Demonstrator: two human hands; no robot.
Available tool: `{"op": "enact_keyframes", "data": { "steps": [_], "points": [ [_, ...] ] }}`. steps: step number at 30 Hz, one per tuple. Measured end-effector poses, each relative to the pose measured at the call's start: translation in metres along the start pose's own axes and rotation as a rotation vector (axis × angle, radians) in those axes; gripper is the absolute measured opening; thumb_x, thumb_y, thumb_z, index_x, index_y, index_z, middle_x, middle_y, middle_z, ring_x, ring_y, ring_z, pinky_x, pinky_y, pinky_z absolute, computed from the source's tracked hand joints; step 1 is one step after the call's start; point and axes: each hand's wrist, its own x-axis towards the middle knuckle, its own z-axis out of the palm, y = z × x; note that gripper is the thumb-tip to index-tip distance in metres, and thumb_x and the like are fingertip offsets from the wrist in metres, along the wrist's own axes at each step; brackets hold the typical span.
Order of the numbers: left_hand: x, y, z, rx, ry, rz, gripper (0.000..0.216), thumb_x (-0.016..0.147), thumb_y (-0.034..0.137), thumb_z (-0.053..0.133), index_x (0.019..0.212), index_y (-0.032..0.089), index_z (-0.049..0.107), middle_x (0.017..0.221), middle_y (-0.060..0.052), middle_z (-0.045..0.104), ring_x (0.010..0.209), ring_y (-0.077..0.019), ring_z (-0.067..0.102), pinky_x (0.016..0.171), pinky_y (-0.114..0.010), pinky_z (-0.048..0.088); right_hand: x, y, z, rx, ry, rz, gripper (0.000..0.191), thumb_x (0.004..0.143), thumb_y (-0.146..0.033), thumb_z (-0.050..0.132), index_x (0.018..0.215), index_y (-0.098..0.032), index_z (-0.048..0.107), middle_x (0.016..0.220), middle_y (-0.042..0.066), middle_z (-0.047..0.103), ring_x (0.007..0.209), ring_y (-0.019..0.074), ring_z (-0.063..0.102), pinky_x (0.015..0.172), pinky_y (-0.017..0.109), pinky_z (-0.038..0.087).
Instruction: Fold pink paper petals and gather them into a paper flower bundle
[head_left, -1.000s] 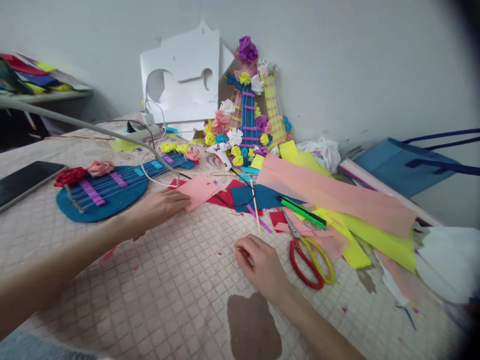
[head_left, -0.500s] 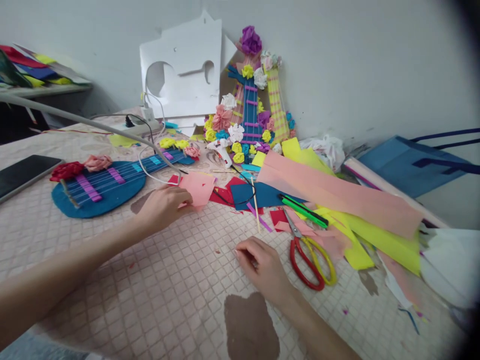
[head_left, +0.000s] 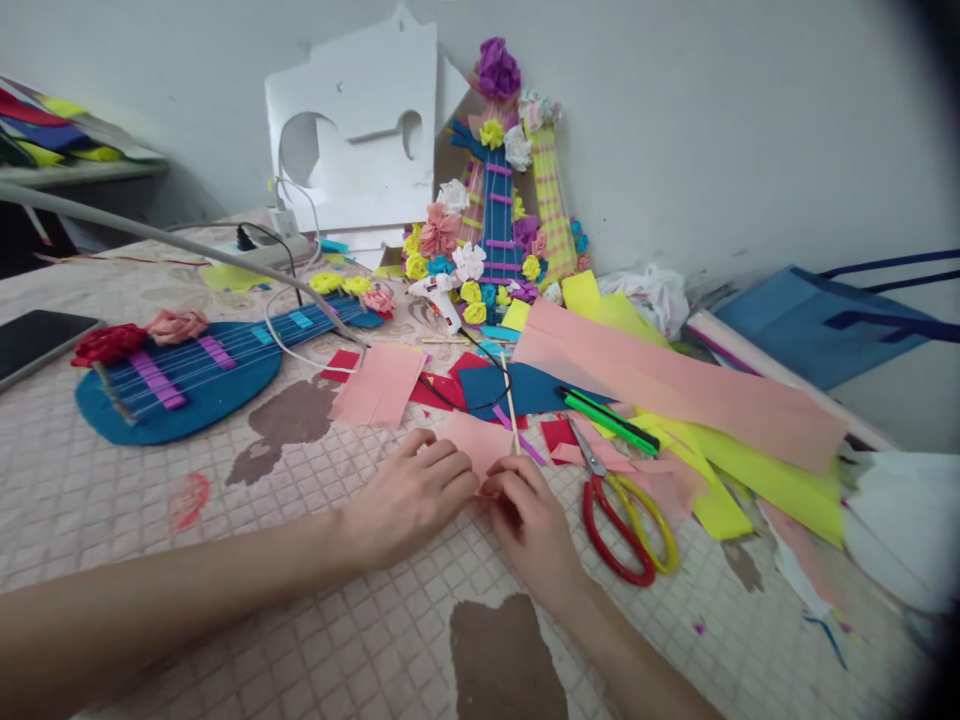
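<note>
Both hands meet at a small pink crepe paper piece (head_left: pixel 474 437) at the middle of the table. My left hand (head_left: pixel 420 490) is closed on its near left part, fingers bent and pressed together. My right hand (head_left: pixel 529 505) pinches its near right corner, thumb against the fingers. The paper's near edge is hidden by the fingers. Beyond my left hand lie more pink paper squares (head_left: pixel 381 385). A thin wooden stick (head_left: pixel 510 395) lies just past the paper. Scissors (head_left: pixel 619 520) with one red and one yellow handle rest to the right of my right hand.
A decorated blue paper guitar (head_left: pixel 202 385) lies at left, near a phone (head_left: pixel 41 345). A white glue gun (head_left: pixel 439 300) stands at the back before flower-covered guitars (head_left: pixel 499 220). A green cutter (head_left: pixel 611 420) and long pink and yellow paper strips (head_left: pixel 675 380) lie at right.
My left hand has moved right from the pink squares to beside my right hand, bringing a pink piece along. My right hand now pinches that piece. The view has shifted slightly.
</note>
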Motion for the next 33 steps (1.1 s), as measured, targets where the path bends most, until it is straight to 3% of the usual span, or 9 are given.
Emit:
{"op": "enact_keyframes", "data": {
  "steps": [5,10,15,18,20,23,27,30,33],
  "points": [
    [-0.009,-0.017,0.002,-0.285,-0.006,-0.063,0.01,0.087,0.013,0.051,0.09,0.018,0.059,0.1,-0.004,0.062,0.092,-0.0184,0.053,0.08,-0.033,0.035,0.002,0.005,-0.007,0.084,-0.018,0.029,0.014,0.084,-0.008,0.048,0.084,-0.021,0.055,0.085,0.003,0.057,0.079,0.0157,0.056,0.067,0.026,0.046],
    [-0.011,-0.027,-0.003,-0.416,-0.102,0.021,0.011,0.085,0.009,0.053,0.088,0.018,0.059,0.094,-0.003,0.064,0.092,-0.0169,0.055,0.085,-0.032,0.036,0.001,0.007,-0.015,0.043,-0.239,-0.002,0.026,0.076,0.001,0.047,0.086,-0.021,0.055,0.087,0.002,0.057,0.079,0.0144,0.055,0.067,0.025,0.045],
    [-0.009,-0.04,-0.011,-0.568,-0.182,0.023,0.036,0.067,-0.002,0.058,0.096,0.019,0.057,0.104,-0.003,0.06,0.102,-0.0176,0.053,0.089,-0.029,0.04,0.001,0.004,-0.024,0.025,-0.36,-0.019,0.031,0.073,0.004,0.043,0.086,-0.022,0.055,0.095,0.002,0.056,0.084,0.0136,0.056,0.075,0.026,0.047],
    [-0.007,-0.047,-0.015,-0.618,-0.213,0.026,0.029,0.065,-0.003,0.057,0.085,0.018,0.059,0.105,-0.005,0.057,0.1,-0.0176,0.054,0.086,-0.027,0.043,0.001,0.0,-0.027,0.041,-0.389,0.024,0.041,0.069,0.005,0.046,0.098,-0.024,0.054,0.104,0.003,0.054,0.085,0.0127,0.056,0.072,0.024,0.048],
    [-0.006,-0.049,-0.016,-0.617,-0.213,0.031,0.02,0.071,0.0,0.057,0.08,0.017,0.061,0.102,-0.006,0.056,0.098,-0.0171,0.054,0.084,-0.027,0.043,0.001,-0.002,-0.027,0.04,-0.404,0.01,0.036,0.073,0.002,0.049,0.097,-0.024,0.055,0.106,0.003,0.053,0.089,0.0134,0.056,0.075,0.024,0.049],
    [-0.005,-0.048,-0.015,-0.602,-0.186,0.032,0.011,0.082,0.009,0.056,0.076,0.016,0.062,0.096,-0.006,0.057,0.09,-0.0153,0.055,0.079,-0.026,0.044,0.001,0.0,-0.027,0.008,-0.359,-0.046,0.019,0.083,-0.006,0.049,0.087,-0.023,0.057,0.101,0.003,0.055,0.092,0.0147,0.057,0.08,0.027,0.048],
    [-0.007,-0.043,-0.008,-0.48,-0.058,-0.005,0.013,0.086,0.014,0.052,0.078,0.017,0.062,0.09,-0.006,0.06,0.087,-0.0161,0.054,0.079,-0.029,0.042,0.001,0.008,-0.028,-0.087,-0.243,-0.09,0.015,0.087,-0.011,0.047,0.088,-0.022,0.057,0.096,0.005,0.057,0.088,0.0162,0.058,0.079,0.031,0.05],
    [-0.008,-0.041,-0.004,-0.403,0.003,-0.013,0.013,0.086,0.013,0.052,0.08,0.018,0.062,0.09,-0.004,0.062,0.089,-0.0168,0.054,0.082,-0.032,0.04,0.001,0.01,-0.032,-0.098,-0.32,-0.083,0.019,0.084,-0.009,0.049,0.095,-0.023,0.055,0.103,0.005,0.056,0.095,0.0173,0.057,0.083,0.032,0.049],
    [-0.009,-0.038,-0.001,-0.49,0.067,-0.129,0.01,0.085,0.013,0.052,0.08,0.018,0.061,0.087,-0.003,0.062,0.085,-0.0153,0.055,0.078,-0.029,0.042,0.001,0.006,-0.034,-0.063,-0.375,-0.036,0.034,0.077,-0.014,0.062,0.107,-0.025,0.05,0.113,0.006,0.052,0.106,0.0197,0.053,0.089,0.035,0.047]
  ]
}}
